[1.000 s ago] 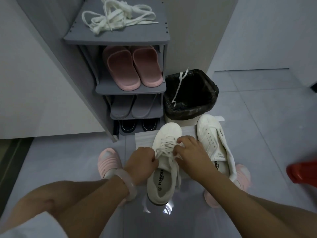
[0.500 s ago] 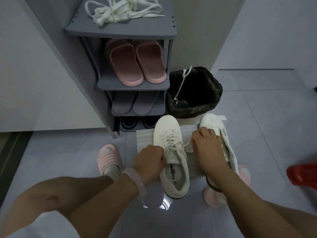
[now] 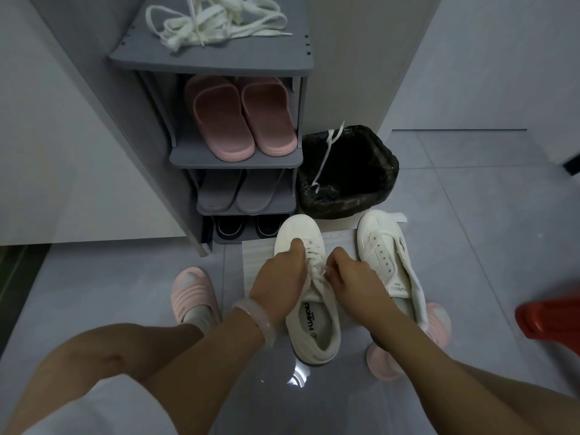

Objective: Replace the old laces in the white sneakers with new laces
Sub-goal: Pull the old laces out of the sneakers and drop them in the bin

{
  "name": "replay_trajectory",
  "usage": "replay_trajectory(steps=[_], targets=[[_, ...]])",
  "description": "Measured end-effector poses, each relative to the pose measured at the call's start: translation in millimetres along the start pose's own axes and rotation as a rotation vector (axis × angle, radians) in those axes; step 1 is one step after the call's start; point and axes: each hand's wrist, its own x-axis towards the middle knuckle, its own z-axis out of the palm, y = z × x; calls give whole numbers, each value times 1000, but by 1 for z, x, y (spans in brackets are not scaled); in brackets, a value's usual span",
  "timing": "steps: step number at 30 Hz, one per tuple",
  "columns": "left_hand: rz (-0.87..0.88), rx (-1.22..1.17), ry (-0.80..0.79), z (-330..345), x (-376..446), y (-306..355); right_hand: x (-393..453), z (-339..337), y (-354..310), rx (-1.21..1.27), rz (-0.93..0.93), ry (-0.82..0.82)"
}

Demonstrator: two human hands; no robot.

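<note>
A laced white sneaker (image 3: 310, 321) stands on the floor, toe pointing away from me, partly on a white sheet (image 3: 255, 262). My left hand (image 3: 281, 277) lies over its left side, fingers curled at the lace (image 3: 314, 265) near the toe. My right hand (image 3: 351, 277) pinches the lace from the right. A second white sneaker (image 3: 381, 246) with bare eyelets lies to the right. A pile of white laces (image 3: 213, 23) sits on top of the grey shoe rack (image 3: 213, 62). Another white lace (image 3: 326, 152) hangs over the rim of the black-lined bin (image 3: 348, 196).
The rack holds pink slippers (image 3: 241, 117), grey slippers (image 3: 238, 193) and dark shoes (image 3: 244, 227). My feet wear pink slippers (image 3: 193, 290) either side of the sneakers. A red object (image 3: 552, 321) lies at the right edge. Grey tiled floor spreads around.
My right hand has come back from the unlaced sneaker's side to the lace of the middle sneaker. My left hand has shifted forward toward the toe. The view has dropped slightly.
</note>
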Motion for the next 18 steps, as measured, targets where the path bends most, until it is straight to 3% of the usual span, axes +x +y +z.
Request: replay_trajectory(steps=[4, 8, 11, 14, 18], targets=[[-12, -105, -58, -7, -8, -1, 1, -1, -2, 110, 17, -13], [-32, 9, -184, -2, -17, -2, 3, -1, 2, 265, 161, 10], [-56, 27, -186, -3, -17, -6, 3, -12, 8, 485, 327, 209], [-45, 25, -177, -5, -18, -10, 9, -30, 17, 375, 370, 435], [-24, 1, -170, -8, -17, -16, 4, -31, 9, -25, 178, 216]])
